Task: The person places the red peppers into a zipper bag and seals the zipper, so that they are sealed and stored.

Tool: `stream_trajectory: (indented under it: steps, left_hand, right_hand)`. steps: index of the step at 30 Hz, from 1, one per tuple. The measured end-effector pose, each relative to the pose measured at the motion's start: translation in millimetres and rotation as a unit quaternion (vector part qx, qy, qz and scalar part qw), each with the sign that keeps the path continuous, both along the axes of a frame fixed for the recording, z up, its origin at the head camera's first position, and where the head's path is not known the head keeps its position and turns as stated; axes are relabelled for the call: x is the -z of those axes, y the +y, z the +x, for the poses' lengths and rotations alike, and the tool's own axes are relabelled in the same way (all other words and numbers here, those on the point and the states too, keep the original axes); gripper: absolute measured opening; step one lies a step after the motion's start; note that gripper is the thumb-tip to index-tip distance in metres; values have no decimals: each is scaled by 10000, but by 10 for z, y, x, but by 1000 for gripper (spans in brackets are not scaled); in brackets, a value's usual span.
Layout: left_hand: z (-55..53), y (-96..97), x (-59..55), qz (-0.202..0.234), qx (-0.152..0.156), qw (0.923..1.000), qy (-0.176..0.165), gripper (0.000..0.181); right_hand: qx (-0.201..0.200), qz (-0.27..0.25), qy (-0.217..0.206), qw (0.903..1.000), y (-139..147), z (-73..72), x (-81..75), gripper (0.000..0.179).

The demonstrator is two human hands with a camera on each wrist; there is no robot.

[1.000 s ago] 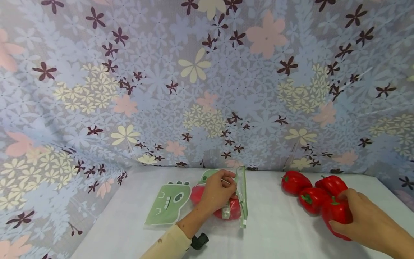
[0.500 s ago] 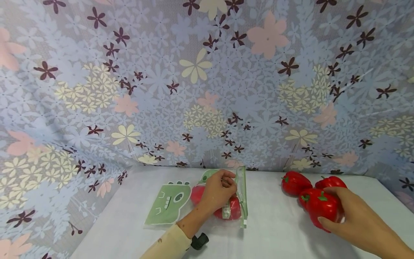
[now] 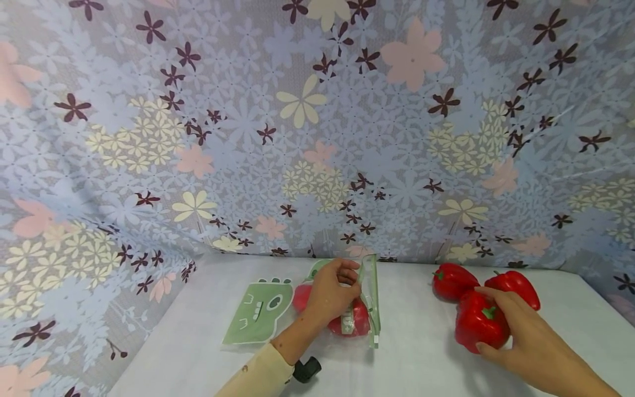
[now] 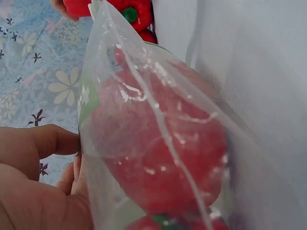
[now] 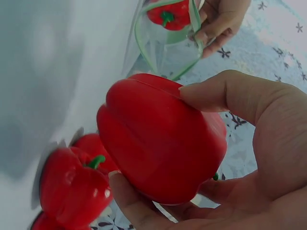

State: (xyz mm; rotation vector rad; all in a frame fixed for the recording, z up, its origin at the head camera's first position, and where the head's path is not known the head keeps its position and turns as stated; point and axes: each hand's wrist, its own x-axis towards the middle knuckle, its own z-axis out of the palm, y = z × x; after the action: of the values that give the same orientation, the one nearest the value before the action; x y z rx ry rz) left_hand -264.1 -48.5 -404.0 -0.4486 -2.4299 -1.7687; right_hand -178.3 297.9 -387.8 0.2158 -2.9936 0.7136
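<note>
My right hand (image 3: 526,336) grips a red bell pepper (image 3: 478,325), its green stem facing the palm side. In the right wrist view the thumb (image 5: 206,93) lies on one side of the pepper and the fingers curl under the other. My left hand (image 3: 332,292) pinches the side of a clear zip bag (image 4: 158,115) with green trim. Red bell peppers (image 3: 359,320) lie inside the bag, seen hazily through the plastic. The bag's mouth, rimmed in green (image 5: 139,40), stands open toward the right hand.
Loose red bell peppers (image 3: 453,281) rest on the white table (image 3: 412,342) at the right, partly behind the held one. A flat green monster-print bag (image 3: 260,314) lies left of the filled bag. A small black object (image 3: 307,369) sits by the left sleeve. Flowered cloth (image 3: 317,138) hangs behind.
My right hand has lifted a bell pepper from the right-hand group and carried it left, turning it somewhat. The left hand stays almost still at the bag.
</note>
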Motion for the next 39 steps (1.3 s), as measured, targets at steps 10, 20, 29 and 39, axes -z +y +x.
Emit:
stream_trajectory:
  steps: [10,20,29,39]
  left_hand:
    - [3,6,-11,-47,-20,9997,-237,42]
    - [-11,25,-4,-67,-96,9996,-244,37]
    - [-16,37,-9,-146,-61,9996,-218,38]
    - [-18,50,-12,-110,-75,9994,-306,37]
  right_hand:
    - [-148,-572,458,9972,-159,36,58,114]
    - [-230,-732,674,9948,-312,25,125,113]
    - [-349,-968,759,9918,-433,-25,170,109]
    - [-456,-1399,688,9867,-594,-135,253,101]
